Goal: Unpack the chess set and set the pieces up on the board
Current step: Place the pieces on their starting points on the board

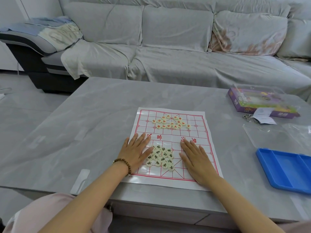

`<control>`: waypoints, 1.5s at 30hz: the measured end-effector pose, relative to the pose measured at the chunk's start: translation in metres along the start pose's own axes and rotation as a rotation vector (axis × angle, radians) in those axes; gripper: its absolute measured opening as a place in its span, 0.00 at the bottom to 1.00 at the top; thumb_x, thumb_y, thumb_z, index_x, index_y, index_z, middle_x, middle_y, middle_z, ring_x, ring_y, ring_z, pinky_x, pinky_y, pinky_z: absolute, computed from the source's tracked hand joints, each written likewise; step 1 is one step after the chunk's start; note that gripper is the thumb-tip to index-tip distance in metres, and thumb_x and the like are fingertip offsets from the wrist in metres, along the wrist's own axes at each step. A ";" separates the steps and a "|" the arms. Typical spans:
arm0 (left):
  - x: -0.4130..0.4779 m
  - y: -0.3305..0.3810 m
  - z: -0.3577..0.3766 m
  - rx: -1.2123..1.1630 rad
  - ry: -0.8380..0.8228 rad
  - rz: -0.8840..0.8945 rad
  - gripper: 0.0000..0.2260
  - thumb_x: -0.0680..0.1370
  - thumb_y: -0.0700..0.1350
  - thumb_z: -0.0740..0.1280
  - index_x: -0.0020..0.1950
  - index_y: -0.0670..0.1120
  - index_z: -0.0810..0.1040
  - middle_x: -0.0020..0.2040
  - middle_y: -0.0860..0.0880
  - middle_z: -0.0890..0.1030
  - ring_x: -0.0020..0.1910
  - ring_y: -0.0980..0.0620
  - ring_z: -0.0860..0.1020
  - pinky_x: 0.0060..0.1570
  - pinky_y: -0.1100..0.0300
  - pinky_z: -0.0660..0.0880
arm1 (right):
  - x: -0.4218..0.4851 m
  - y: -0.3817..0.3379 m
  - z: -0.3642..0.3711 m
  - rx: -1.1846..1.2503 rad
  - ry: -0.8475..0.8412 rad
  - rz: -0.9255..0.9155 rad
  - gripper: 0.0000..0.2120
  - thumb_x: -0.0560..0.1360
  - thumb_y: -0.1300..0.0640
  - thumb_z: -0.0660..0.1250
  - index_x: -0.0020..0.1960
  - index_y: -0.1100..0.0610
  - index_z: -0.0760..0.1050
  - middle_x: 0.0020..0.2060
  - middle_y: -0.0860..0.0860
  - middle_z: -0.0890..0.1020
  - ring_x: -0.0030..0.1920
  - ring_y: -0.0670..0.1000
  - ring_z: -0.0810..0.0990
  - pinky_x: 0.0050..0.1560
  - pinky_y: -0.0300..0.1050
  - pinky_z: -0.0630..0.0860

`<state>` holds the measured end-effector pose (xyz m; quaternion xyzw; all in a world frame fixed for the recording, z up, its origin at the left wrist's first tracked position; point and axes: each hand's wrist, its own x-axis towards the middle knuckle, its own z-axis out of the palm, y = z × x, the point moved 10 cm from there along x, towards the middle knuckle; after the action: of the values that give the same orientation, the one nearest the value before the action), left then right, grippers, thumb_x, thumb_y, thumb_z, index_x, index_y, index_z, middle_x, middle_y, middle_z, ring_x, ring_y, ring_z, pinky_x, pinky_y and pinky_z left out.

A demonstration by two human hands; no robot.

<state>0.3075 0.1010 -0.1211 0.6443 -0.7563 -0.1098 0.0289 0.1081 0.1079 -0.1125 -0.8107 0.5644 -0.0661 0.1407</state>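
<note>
Between the flat, spread left hand (136,151) and right hand (196,158), black-marked pieces (160,157) are clustered on the board (198,121); red-marked pieces (170,122) are heaped beyond the fingertips.

The 2 forearms (94,190) are bare, with no sleeve showing. A bracelet (123,163) of small round brown beads, 1 strand, circles the wrist of the left hand (134,152). Pale pink fabric (50,212), loose and softly creased, covers the lap at lower left.
</note>
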 end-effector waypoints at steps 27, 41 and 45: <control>-0.017 0.048 -0.004 -0.156 0.023 0.155 0.46 0.63 0.73 0.24 0.76 0.55 0.48 0.76 0.57 0.48 0.75 0.58 0.42 0.72 0.59 0.36 | 0.010 -0.027 -0.020 0.317 0.025 -0.091 0.20 0.81 0.51 0.52 0.72 0.50 0.63 0.70 0.45 0.67 0.70 0.45 0.64 0.69 0.37 0.57; 0.055 -0.009 -0.038 -0.462 0.174 -0.143 0.23 0.81 0.52 0.55 0.74 0.48 0.57 0.73 0.49 0.63 0.71 0.49 0.61 0.69 0.51 0.62 | 0.098 -0.053 -0.030 0.477 0.158 -0.007 0.17 0.79 0.58 0.58 0.68 0.54 0.69 0.63 0.51 0.75 0.60 0.50 0.74 0.61 0.42 0.68; 0.084 -0.012 -0.046 -0.423 0.167 -0.144 0.19 0.78 0.50 0.62 0.69 0.50 0.66 0.65 0.49 0.71 0.63 0.51 0.69 0.62 0.53 0.69 | 0.118 -0.038 -0.041 0.383 0.276 0.050 0.14 0.76 0.55 0.65 0.62 0.54 0.75 0.55 0.51 0.75 0.54 0.50 0.75 0.55 0.41 0.71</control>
<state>0.3134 0.0113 -0.0863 0.6830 -0.6635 -0.2138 0.2180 0.1732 0.0038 -0.0677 -0.7384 0.5753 -0.2787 0.2148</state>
